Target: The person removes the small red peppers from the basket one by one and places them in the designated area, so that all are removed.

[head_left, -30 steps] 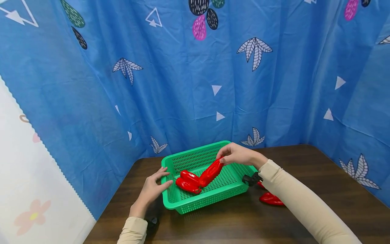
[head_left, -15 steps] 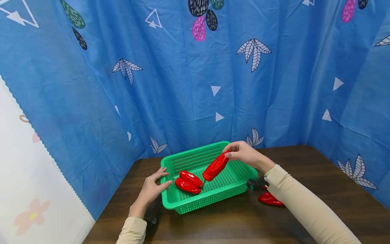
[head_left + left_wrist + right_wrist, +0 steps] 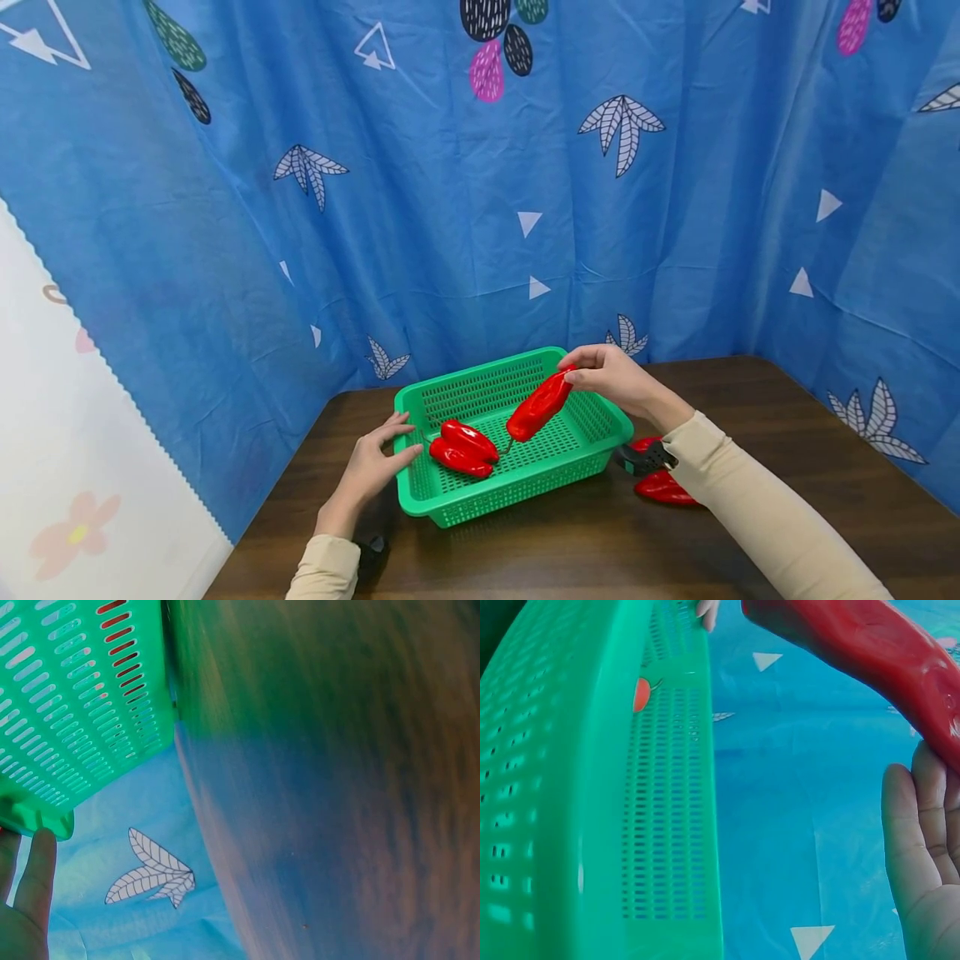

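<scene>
My right hand (image 3: 617, 382) pinches a glossy red pepper (image 3: 538, 408) by its tip, tilted, with its thin stem hanging down. This pepper is held above the right half of a green slotted plastic basket (image 3: 517, 485), clear of its floor in the right wrist view. Two more red peppers, an upper one (image 3: 471, 439) and a lower one (image 3: 459, 457), lie side by side in the basket's left part. My left hand (image 3: 366, 471) rests at the basket's left rim with fingers fairly straight; its fingertips meet the rim (image 3: 52, 823) in the left wrist view.
Right of the basket, partly behind the right wrist's black camera strap (image 3: 647, 458), red peppers (image 3: 663, 489) lie on the dark wooden table (image 3: 525, 550). A blue patterned curtain (image 3: 450, 208) hangs close behind the basket. A white cloth (image 3: 82, 417) borders the left side.
My right hand has moved right and slightly up, lifting the pepper away from the two in the basket, so its stem end now hangs free. The left hand has stayed put.
</scene>
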A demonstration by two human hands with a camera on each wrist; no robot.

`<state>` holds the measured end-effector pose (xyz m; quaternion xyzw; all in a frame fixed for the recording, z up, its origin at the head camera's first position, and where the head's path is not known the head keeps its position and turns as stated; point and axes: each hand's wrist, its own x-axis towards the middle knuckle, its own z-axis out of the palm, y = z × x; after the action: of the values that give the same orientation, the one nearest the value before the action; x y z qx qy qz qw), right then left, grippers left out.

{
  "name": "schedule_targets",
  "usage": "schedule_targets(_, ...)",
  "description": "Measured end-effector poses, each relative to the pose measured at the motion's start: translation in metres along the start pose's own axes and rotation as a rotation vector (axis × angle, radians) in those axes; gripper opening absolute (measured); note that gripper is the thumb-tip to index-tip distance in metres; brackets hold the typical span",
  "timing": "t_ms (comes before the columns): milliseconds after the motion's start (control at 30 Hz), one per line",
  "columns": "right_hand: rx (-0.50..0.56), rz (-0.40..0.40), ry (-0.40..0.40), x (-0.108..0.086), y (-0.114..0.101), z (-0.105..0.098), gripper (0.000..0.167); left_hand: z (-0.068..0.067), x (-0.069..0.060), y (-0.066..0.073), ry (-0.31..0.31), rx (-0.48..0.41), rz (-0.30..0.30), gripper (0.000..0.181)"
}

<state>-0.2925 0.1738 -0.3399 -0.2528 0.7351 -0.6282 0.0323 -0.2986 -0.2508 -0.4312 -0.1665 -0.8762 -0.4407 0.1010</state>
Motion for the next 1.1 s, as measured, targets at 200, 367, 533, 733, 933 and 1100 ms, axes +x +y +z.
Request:
schedule_targets(200,0.083,-0.043,-0.016,-0.008,-0.002,-0.002,0.015,0.000,0.001,0.000,0.003,-0.002,0.001,0.050)
schedule_targets(367,0.097,-0.067,0.000,-0.016,-0.004,-0.002,0.018,0.001,0.002,-0.001,0.008,0.005,0.004,0.050)
schedule_targets(533,0.056,-0.073,0.038,-0.024,-0.008,0.003,0.018,0.000,0.000,-0.001,0.004,0.009,-0.007,0.050)
schedule_targets(733,0.029,-0.074,0.074,-0.030,-0.013,0.004,0.015,-0.001,-0.002,-0.001,0.002,0.007,-0.016,0.051)
schedule_targets(933,0.006,-0.083,0.125,-0.038,-0.018,0.002,0.016,-0.001,-0.001,0.000,0.005,0.010,-0.014,0.050)
schedule_targets(1100,0.009,-0.135,0.166,-0.043,-0.026,-0.001,0.016,-0.001,0.000,0.000,0.003,0.007,-0.017,0.051)
